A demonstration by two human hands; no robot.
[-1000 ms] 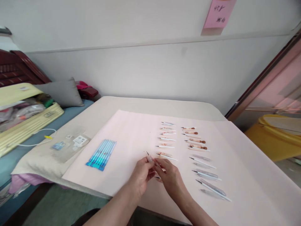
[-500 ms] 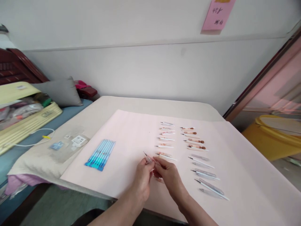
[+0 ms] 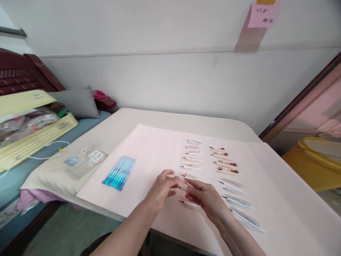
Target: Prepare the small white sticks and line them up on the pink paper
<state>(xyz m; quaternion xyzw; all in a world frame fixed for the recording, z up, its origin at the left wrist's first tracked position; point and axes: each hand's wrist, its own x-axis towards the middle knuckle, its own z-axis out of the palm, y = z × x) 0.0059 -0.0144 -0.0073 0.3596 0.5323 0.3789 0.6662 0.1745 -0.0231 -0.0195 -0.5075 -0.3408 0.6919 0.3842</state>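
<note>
My right hand (image 3: 204, 195) pinches a clear, pinkish pen barrel (image 3: 183, 185) between thumb and fingers. My left hand (image 3: 161, 190) is beside the barrel's left end, its fingers apart and curved; whether a fingertip touches it is hard to tell. A thin dark tip shows close to the left index finger. Just below the hands lies a pen refill with a dark tip (image 3: 186, 203), partly hidden by the right hand. Above them, pink-patterned pen parts (image 3: 189, 176) and white refills form a column on the pale pink sheet (image 3: 157, 142).
Several blue pens (image 3: 119, 173) lie side by side at the left. Brown-capped pen parts (image 3: 227, 171) and grey clear barrels (image 3: 241, 202) with refills lie at the right. A plastic bag (image 3: 89, 161) rests at the left table edge. A yellow bin (image 3: 311, 163) stands at the right.
My hands have drawn slightly apart, and the left fingers have opened from their pinch. The right hand still holds the pen barrel. The camera view has shifted a little left.
</note>
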